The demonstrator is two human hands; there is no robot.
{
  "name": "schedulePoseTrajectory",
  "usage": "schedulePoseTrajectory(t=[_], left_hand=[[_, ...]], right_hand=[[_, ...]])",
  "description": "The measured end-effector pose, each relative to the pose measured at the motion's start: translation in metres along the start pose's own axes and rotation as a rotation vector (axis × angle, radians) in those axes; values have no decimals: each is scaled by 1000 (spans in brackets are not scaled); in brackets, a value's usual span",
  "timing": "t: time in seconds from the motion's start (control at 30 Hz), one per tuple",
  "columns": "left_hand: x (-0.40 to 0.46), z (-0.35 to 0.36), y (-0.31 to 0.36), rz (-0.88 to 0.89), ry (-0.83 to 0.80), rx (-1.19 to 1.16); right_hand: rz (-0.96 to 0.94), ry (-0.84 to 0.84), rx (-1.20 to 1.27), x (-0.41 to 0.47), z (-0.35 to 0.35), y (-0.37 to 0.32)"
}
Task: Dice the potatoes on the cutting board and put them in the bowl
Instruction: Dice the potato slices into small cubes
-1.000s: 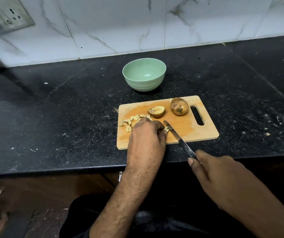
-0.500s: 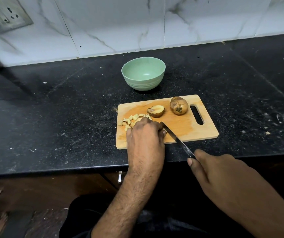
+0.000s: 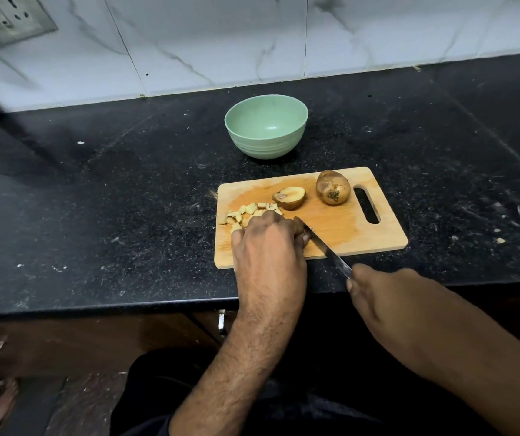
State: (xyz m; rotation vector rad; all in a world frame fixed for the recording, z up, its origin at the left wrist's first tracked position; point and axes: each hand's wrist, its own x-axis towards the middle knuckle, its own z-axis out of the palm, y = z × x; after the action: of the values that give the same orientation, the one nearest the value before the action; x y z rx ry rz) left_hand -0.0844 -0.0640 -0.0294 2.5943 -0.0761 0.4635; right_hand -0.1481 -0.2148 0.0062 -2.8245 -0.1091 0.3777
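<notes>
a wooden cutting board (image 3: 340, 228) lies on the black worktop (image 3: 110, 199), its handle slot at the right end. the left hand (image 3: 268, 243) rests knuckles up on the near left part of the board, fingers curled down over a piece of potato that is almost wholly hidden beneath them. the right hand (image 3: 387, 297) sits off the near edge of the worktop, fingers wrapped round the handle of a knife (image 3: 325, 247), whose blade slants up to the left, its tip beside the left fingers. a heap of diced potato (image 3: 246, 214) lies just beyond the left hand. a half potato (image 3: 288, 197) sits mid-board, cut face up, and a whole potato (image 3: 333, 191) is near the slot. a green bowl (image 3: 266, 130) stands on the worktop beyond the board, apart from it.
</notes>
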Motion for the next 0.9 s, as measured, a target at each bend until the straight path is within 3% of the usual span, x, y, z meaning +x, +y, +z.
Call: schedulePoseTrajectory(t=[0.37, 0.9], left_hand=[[-5, 4, -6, -5, 7, 16], [-2, -9, -10, -38, -102, -75]], right_hand=[[102, -114, -85, -42, -7, 9], [33, 106, 24, -26, 1, 5]])
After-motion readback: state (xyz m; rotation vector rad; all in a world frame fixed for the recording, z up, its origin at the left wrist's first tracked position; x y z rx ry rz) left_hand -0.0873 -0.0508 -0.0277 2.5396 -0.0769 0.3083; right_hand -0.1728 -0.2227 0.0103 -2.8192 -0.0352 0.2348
